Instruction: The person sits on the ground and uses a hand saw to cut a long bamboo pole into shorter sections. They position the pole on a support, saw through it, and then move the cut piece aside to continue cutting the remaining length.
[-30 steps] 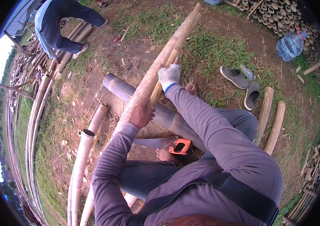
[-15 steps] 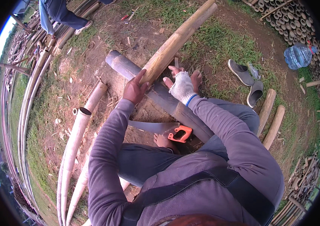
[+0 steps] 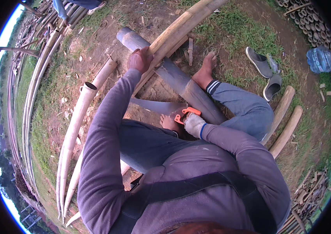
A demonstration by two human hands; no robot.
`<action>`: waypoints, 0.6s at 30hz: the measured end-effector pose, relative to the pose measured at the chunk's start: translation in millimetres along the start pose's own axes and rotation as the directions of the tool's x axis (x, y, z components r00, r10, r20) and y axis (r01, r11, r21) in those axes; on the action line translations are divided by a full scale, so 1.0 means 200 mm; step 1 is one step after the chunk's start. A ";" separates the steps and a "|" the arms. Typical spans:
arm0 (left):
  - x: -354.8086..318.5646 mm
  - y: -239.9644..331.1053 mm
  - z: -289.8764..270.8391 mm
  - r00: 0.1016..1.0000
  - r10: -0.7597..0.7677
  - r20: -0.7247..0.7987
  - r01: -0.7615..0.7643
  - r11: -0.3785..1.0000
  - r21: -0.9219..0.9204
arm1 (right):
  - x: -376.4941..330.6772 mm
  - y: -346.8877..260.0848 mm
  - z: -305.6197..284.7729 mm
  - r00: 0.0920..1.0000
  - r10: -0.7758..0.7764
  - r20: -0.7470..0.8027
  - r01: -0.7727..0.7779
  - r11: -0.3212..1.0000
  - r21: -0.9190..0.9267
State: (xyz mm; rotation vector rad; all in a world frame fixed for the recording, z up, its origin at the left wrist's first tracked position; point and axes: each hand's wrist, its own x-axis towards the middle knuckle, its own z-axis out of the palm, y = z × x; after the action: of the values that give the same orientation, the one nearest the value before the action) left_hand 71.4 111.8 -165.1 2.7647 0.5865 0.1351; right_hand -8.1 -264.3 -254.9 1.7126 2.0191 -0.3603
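Observation:
My bare left hand is closed on the near end of a pale bamboo pole, which slants away to the upper right. Beneath that pole, crossing it, lies a thick grey-brown bamboo log on the ground. My right hand, in a white knit glove with a blue cuff, is closed on the orange handle of a handsaw. The saw's curved blade points left, below the crossing. Part of the handle is hidden by the glove.
My bare feet are beside the log. Long bamboo poles lie at left. Grey clogs, a large blue water bottle and two short bamboo pieces are at right. Cut bamboo is stacked far right. Another person is at upper left.
My right hand has moved from beside the pale pole down to the saw and taken its handle. My left hand stays at the pole's near end. The view has shifted slightly.

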 end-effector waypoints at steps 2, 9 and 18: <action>0.02 -0.01 0.00 0.999 -0.035 0.012 0.034 0.997 0.073 | -0.01 0.02 -0.02 1.000 0.020 -0.012 -0.018 0.991 0.134; 0.13 0.12 -0.09 0.969 -0.168 0.180 0.140 0.977 0.159 | -0.43 0.28 -0.43 0.971 0.182 -0.153 -0.057 0.804 0.591; 0.23 0.21 -0.20 0.906 -0.069 0.418 -0.191 0.814 0.549 | -1.20 0.49 -0.54 0.765 0.586 -0.267 0.221 0.150 0.964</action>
State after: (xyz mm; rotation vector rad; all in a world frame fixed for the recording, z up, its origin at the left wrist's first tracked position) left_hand 122.2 105.8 -112.3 3.2378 0.4702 -0.7428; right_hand 96.3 -400.1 -31.9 3.2814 1.8932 -1.5176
